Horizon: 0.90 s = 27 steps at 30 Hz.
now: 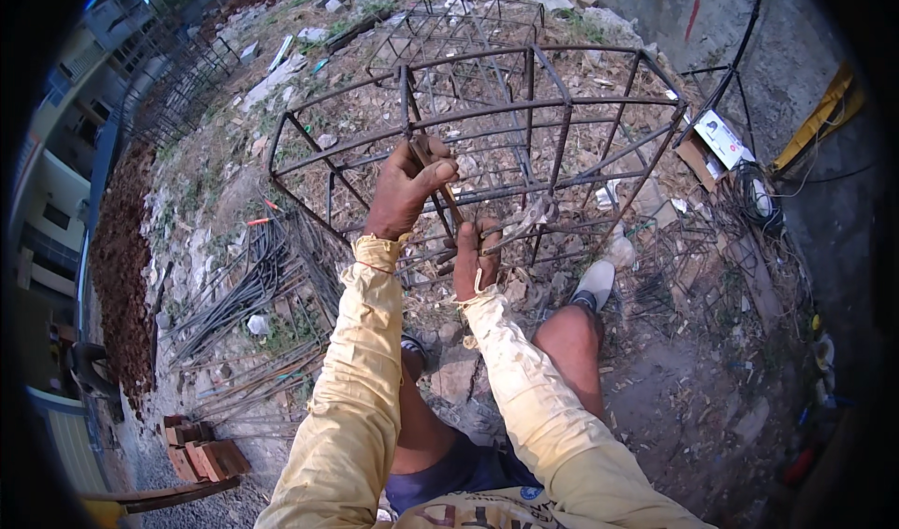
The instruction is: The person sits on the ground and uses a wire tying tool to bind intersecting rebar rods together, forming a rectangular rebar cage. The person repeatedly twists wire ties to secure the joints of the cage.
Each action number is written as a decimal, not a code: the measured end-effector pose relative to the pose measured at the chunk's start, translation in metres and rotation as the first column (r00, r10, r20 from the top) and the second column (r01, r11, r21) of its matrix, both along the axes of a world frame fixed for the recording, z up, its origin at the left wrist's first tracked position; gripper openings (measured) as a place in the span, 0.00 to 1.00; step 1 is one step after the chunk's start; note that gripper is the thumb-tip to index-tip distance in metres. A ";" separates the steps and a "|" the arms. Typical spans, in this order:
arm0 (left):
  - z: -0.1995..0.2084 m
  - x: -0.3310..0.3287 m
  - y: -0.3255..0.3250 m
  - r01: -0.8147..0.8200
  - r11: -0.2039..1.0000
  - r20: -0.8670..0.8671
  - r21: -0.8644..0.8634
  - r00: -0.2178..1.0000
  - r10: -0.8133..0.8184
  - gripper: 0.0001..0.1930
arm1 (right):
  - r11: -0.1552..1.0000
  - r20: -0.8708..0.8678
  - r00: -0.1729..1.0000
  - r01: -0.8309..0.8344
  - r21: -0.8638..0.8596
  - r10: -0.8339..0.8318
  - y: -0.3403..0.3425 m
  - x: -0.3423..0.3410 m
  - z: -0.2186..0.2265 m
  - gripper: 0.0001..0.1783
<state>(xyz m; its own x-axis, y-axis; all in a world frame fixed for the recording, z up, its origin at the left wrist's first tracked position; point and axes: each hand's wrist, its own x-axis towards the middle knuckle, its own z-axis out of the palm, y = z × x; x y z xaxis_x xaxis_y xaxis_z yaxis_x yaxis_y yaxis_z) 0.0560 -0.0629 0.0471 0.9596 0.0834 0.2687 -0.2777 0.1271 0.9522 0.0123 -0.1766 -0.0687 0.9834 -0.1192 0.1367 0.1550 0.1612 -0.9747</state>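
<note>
A cage of dark steel rebar (496, 109), made of long bars and bent stirrups, stands in front of me. At its near side, my left hand (409, 184) is closed, its thumb and fingers pinching a thin brown strip (456, 207), perhaps tie wire; I cannot tell for sure. The strip slants down to my right hand (477, 256), which is lower and a little to the right. That hand is closed around a pair of pincers (538, 213), their head pointing right, and its thumb is against the strip's lower end. The handles are partly hidden by the fingers.
Another rebar frame (449, 23) stands farther back. Thin dark rods (267, 271) lie on rubble at the left, above stacked red bricks (201, 449). A white and brown cardboard box (716, 145) rests by the right wall (796, 42), near coiled cable (758, 197).
</note>
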 end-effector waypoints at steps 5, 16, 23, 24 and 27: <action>-0.003 0.007 0.005 0.057 0.996 -0.047 0.064 0.997 -0.054 0.16 | 0.999 0.016 0.999 0.052 -0.011 -0.052 0.002 0.007 -0.020 0.14; 0.011 -0.010 0.011 0.288 0.952 -0.120 0.102 0.954 -0.275 0.14 | 0.960 -0.182 0.955 0.200 -0.195 -0.236 -0.037 0.012 -0.054 0.19; -0.001 -0.019 0.011 0.336 0.942 -0.185 0.004 0.926 -0.330 0.20 | 0.998 -0.393 0.918 0.058 0.004 -0.052 -0.017 0.019 -0.092 0.18; 0.001 -0.018 0.003 0.353 0.936 -0.181 -0.001 0.920 -0.347 0.20 | 0.996 -0.352 0.931 0.085 -0.041 -0.094 -0.013 0.025 -0.125 0.17; 0.000 -0.034 0.017 0.320 0.947 -0.194 0.015 0.930 -0.311 0.21 | 0.982 -0.280 0.943 -0.163 0.090 0.182 -0.013 0.000 -0.096 0.20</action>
<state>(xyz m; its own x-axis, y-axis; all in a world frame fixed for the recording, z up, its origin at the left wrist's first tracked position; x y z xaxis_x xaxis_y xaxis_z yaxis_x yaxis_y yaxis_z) 0.0221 -0.0458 0.0475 0.9675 -0.2402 0.0784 -0.0468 0.1344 0.9898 0.0124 -0.1894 -0.1650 0.9862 0.0569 -0.1552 -0.1641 0.2251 -0.9604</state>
